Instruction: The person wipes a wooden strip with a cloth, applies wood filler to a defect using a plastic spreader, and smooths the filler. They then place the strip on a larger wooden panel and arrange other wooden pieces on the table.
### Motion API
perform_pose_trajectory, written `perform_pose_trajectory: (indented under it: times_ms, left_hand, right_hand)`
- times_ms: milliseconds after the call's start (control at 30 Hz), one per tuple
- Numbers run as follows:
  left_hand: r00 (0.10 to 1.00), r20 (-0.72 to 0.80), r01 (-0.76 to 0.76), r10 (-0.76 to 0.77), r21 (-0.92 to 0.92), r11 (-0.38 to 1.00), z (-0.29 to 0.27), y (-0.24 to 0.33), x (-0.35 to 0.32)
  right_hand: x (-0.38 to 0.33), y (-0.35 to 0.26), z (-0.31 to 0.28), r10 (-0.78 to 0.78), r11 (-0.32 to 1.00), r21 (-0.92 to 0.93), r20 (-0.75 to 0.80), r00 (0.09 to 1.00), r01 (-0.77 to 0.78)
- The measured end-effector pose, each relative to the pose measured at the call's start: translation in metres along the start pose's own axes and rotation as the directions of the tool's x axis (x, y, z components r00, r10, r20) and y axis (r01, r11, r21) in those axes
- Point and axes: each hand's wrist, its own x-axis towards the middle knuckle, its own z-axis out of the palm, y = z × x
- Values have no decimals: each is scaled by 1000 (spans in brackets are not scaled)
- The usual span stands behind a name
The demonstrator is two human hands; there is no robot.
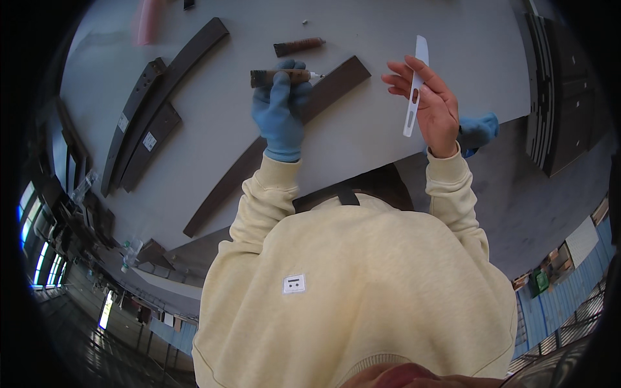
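Note:
My left hand (279,119), in a blue glove, is closed around a small brown tube (294,77) with a white nozzle that points right. Beneath that hand a long dark brown board (336,87) lies slantwise across the grey table. My right hand (435,107) is bare and pinches a white plastic knife-shaped spatula (414,90) with slots in its handle, its blade pointing away from me. A second brown tube (299,46) lies on the table just beyond the left hand. Beside my right wrist, at the table edge, rests a blue glove (477,131).
Several dark curved boards (165,97) lie on the left of the table (362,139), some with white labels. A stack of dark panels (563,90) stands at the right. A pink roll (149,22) is at the far left, and a small whitish bit (305,22) lies at the far side.

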Motion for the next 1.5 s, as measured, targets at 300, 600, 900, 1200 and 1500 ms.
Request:
perform_pose_trajectory:
  times_ms: [300,600,900,1200,1500]
  left_hand:
    - [993,-2,-115,115,48,992,22,-34,26]
    - [975,-32,-207,221,251,946,40,-49,24]
    - [982,-40,-165,185,301,939,40,-52,24]
    - [964,-49,-231,262,335,913,42,-58,24]
    - [956,-24,-262,292,377,888,44,-59,22]
  right_hand:
    - [20,44,-27,-275,962,0,-5,962,275]
    - [41,72,-51,10,990,144,-142,990,11]
    - [58,93,-55,-125,922,326,-254,959,207]
    - [57,98,-49,-170,937,252,-277,946,242]
    - [57,100,-49,-204,946,198,-249,947,256]
